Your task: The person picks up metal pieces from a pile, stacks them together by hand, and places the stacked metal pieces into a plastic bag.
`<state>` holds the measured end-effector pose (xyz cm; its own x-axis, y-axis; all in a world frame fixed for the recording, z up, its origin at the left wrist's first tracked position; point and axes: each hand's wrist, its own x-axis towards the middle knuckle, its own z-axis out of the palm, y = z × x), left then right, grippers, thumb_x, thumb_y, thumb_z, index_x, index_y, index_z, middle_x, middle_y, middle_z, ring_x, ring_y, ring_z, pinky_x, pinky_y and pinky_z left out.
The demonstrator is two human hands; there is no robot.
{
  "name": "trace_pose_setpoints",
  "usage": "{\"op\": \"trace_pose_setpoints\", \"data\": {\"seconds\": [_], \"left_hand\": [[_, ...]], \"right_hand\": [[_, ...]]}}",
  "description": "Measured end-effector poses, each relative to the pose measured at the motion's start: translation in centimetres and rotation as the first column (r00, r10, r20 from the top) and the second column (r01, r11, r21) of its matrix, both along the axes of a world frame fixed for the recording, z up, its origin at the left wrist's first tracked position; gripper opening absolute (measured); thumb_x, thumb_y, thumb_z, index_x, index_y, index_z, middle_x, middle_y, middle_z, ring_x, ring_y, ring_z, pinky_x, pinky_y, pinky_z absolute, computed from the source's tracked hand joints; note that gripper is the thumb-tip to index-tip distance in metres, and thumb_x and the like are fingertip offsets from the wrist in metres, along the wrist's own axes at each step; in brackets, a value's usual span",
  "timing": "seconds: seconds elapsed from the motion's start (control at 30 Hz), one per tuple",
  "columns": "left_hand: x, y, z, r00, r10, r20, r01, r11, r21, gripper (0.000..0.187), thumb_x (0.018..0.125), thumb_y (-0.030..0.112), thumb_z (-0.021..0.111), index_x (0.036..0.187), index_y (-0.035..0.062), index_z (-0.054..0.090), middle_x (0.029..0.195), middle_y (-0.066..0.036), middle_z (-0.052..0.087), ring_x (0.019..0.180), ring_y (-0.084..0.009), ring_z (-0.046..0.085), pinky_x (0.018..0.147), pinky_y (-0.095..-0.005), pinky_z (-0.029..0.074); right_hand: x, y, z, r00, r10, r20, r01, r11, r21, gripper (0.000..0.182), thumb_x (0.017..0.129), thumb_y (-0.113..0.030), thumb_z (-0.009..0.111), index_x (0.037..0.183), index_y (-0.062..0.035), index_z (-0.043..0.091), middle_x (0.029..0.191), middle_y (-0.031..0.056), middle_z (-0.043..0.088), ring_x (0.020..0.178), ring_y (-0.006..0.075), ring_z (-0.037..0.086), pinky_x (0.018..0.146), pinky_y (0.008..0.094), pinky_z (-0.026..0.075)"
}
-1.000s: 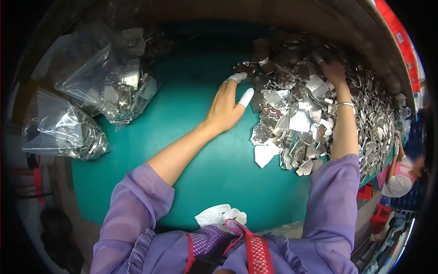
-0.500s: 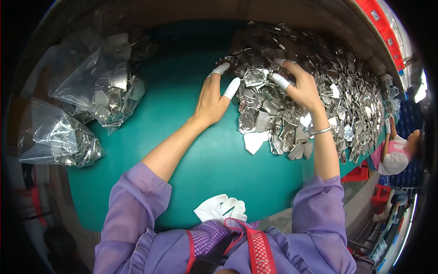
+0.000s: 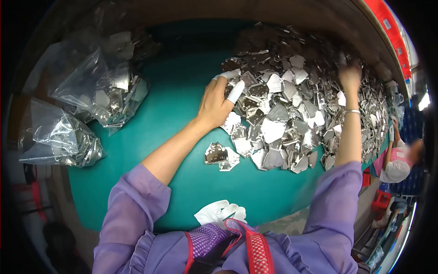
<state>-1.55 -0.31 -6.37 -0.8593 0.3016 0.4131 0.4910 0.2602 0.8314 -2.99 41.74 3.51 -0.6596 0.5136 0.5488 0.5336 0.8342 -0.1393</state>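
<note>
Thin, shiny silver metal pieces (image 3: 273, 130) lie in a wide heap on the green tabletop (image 3: 182, 182). At the heap's left edge rests my left hand (image 3: 212, 102), wearing white finger covers. Its thumb and fingers are stretched apart around the edge of the pieces, with nothing plainly gripped. My right hand (image 3: 350, 77) is over the far right part of the heap. Motion smears its fingers, so any piece in them cannot be made out. Two loose pieces (image 3: 222, 156) lie together on the green surface, just in front of the heap.
Clear plastic bags of metal pieces (image 3: 80, 144) stand at the left. A white glove (image 3: 219, 212) lies at the near table edge. A dark raised wall (image 3: 196, 11) borders the far side. Another person (image 3: 397, 162) works at the far right, near red bins (image 3: 381, 201).
My right hand has moved right and away across the heap. Flat pieces now spread toward me and leftward, two of them lying apart. My left hand stays nearly in place.
</note>
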Motion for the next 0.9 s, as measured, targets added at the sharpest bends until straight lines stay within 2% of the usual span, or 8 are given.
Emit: {"op": "trace_pose_setpoints", "data": {"seconds": [0.03, 0.13, 0.3, 0.43, 0.5, 0.6, 0.73, 0.9], "left_hand": [[0.0, 0.0, 0.0, 1.000, 0.003, 0.015, -0.003, 1.000, 0.007, 0.043, 0.090, 0.034, 0.053, 0.113, -0.0023, 0.054, 0.112, -0.024, 0.057, 0.105, -0.0380, 0.053, 0.092, -0.0417, 0.040], [-0.3, 0.2, -0.2, 1.000, 0.020, 0.019, -0.021, 0.999, 0.032, 0.043, 0.090, 0.035, 0.054, 0.111, -0.0022, 0.056, 0.109, -0.024, 0.058, 0.102, -0.0385, 0.054, 0.091, -0.0422, 0.040], [-0.2, 0.4, -0.2, 0.997, 0.066, -0.029, -0.067, 0.997, -0.040, 0.034, 0.091, 0.027, 0.054, 0.110, -0.0007, 0.057, 0.108, -0.020, 0.059, 0.102, -0.0347, 0.056, 0.089, -0.0365, 0.042], [-0.3, 0.6, -0.3, 0.996, 0.073, -0.046, -0.071, 0.996, 0.053, 0.035, 0.088, 0.033, 0.057, 0.098, -0.0003, 0.061, 0.097, -0.022, 0.061, 0.092, -0.0372, 0.057, 0.082, -0.0408, 0.044], [-0.3, 0.4, -0.4, 0.997, 0.057, -0.052, -0.055, 0.998, 0.037, 0.033, 0.087, 0.033, 0.057, 0.095, 0.0007, 0.062, 0.096, -0.021, 0.062, 0.091, -0.0364, 0.057, 0.082, -0.0402, 0.044], [0.0, 0.0, -0.4, 0.998, 0.045, -0.045, -0.044, 0.999, 0.023, 0.032, 0.087, 0.032, 0.058, 0.093, 0.0013, 0.063, 0.094, -0.020, 0.062, 0.093, -0.0347, 0.055, 0.082, -0.0404, 0.043], [0.2, -0.4, -0.6, 0.996, 0.054, -0.076, -0.059, 0.996, -0.072, 0.036, 0.083, 0.037, 0.062, 0.090, 0.0013, 0.064, 0.090, -0.019, 0.062, 0.092, -0.0340, 0.053, 0.082, -0.0410, 0.042], [0.1, -0.4, -0.8, 0.988, 0.100, -0.116, -0.112, 0.988, -0.104, 0.035, 0.081, 0.037, 0.064, 0.088, 0.0024, 0.065, 0.083, -0.017, 0.063, 0.083, -0.0335, 0.054, 0.075, -0.0401, 0.043]], "right_hand": [[-0.2, 4.5, -1.8, 0.994, -0.063, -0.094, 0.062, 0.998, -0.022, 0.089, 0.081, -0.071, 0.039, 0.136, -0.0008, 0.038, 0.131, 0.0263, 0.047, 0.125, 0.0388, 0.042, 0.099, 0.0512, 0.035], [0.1, 5.7, -2.6, 0.899, -0.358, 0.251, 0.411, 0.889, -0.204, 0.096, 0.076, -0.080, 0.029, 0.136, -0.0068, 0.042, 0.135, 0.0249, 0.044, 0.127, 0.0381, 0.041, 0.103, 0.0521, 0.027], [3.3, -0.8, -3.0, 0.950, -0.156, 0.272, 0.125, 0.984, 0.127, 0.083, 0.078, -0.071, 0.039, 0.123, -0.0035, 0.055, 0.121, 0.0213, 0.055, 0.115, 0.0378, 0.051, 0.097, 0.0489, 0.034], [6.0, -5.8, -4.4, 0.990, 0.101, 0.095, -0.110, 0.990, 0.092, 0.076, 0.079, -0.069, 0.045, 0.116, -0.0038, 0.060, 0.120, 0.0216, 0.055, 0.111, 0.0374, 0.054, 0.096, 0.0463, 0.037], [7.3, -9.9, -4.1, 0.968, 0.243, 0.062, -0.232, 0.961, -0.148, 0.061, 0.080, -0.053, 0.059, 0.111, -0.0011, 0.061, 0.122, 0.0249, 0.052, 0.109, 0.0384, 0.054, 0.090, 0.0403, 0.044], [8.7, -14.4, -4.7, 0.935, 0.354, 0.032, -0.342, 0.922, -0.184, 0.059, 0.080, -0.053, 0.061, 0.107, -0.0003, 0.057, 0.095, 0.0170, 0.057, 0.084, 0.0340, 0.056, 0.075, 0.0401, 0.045], [10.5, -17.7, -5.1, 0.873, 0.487, 0.003, -0.483, 0.867, -0.122, 0.053, 0.078, -0.042, 0.068, 0.112, -0.0027, 0.057, 0.117, 0.0218, 0.054, 0.104, 0.0351, 0.054, 0.089, 0.0408, 0.043], [13.8, -20.2, -4.5, 0.712, 0.665, -0.227, -0.675, 0.558, -0.482, 0.048, 0.079, -0.019, 0.069, 0.119, 0.0008, 0.054, 0.122, 0.0189, 0.054, 0.115, 0.0277, 0.051, 0.098, 0.0341, 0.037]]}}
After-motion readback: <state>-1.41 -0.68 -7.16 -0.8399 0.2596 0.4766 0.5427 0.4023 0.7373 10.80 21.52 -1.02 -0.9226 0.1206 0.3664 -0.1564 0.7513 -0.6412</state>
